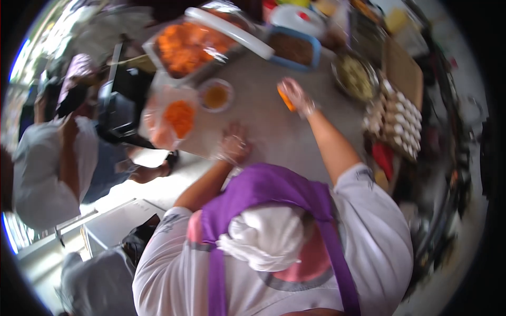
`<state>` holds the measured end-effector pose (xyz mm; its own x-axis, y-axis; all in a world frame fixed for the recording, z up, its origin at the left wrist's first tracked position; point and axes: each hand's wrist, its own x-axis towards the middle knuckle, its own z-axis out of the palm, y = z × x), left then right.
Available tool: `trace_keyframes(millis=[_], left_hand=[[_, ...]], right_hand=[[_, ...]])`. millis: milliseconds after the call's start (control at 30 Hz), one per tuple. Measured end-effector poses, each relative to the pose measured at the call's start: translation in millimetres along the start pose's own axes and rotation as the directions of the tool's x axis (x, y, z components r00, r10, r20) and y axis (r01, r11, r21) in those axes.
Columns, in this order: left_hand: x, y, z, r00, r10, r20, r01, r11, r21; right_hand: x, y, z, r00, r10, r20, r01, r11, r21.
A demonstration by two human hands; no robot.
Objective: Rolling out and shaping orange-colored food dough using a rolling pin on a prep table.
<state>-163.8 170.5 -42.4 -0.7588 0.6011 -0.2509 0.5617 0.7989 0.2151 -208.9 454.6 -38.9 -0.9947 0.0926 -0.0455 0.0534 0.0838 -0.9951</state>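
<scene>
My right hand (296, 94), in a clear plastic glove, is closed round a flat orange object (286, 98) above the metal table (272, 130). What the orange object is cannot be told. My left hand (234, 144), also gloved, rests on the table near its front edge with the fingers spread, holding nothing. Left of it lies an open plastic bag (156, 130) with shredded orange food (180, 117) inside. A small bowl of yellowish-brown liquid (215, 96) stands just behind my left hand. The view is blurred.
At the back are a tray of orange food (184, 47), a white roll (233, 33) across its corner, and a blue container of brown filling (290, 48). To the right stand a metal bowl of pale food (354, 77) and stacked eggs (395, 118). Other people are at the left.
</scene>
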Motion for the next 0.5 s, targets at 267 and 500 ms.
trace_keyframes(millis=[267,500], left_hand=[[1.8,7.5,20.0,0.990,0.013,-0.139,-0.017,1.000,-0.024],[-4.8,9.4,12.2,0.997,-0.012,-0.078,0.011,1.000,-0.012]], right_hand=[[-48.5,7.1,-41.5,0.910,0.008,-0.415,-0.212,0.868,-0.448],[-67.5,25.3,6.5,0.988,-0.032,-0.149,-0.134,0.294,-0.946]])
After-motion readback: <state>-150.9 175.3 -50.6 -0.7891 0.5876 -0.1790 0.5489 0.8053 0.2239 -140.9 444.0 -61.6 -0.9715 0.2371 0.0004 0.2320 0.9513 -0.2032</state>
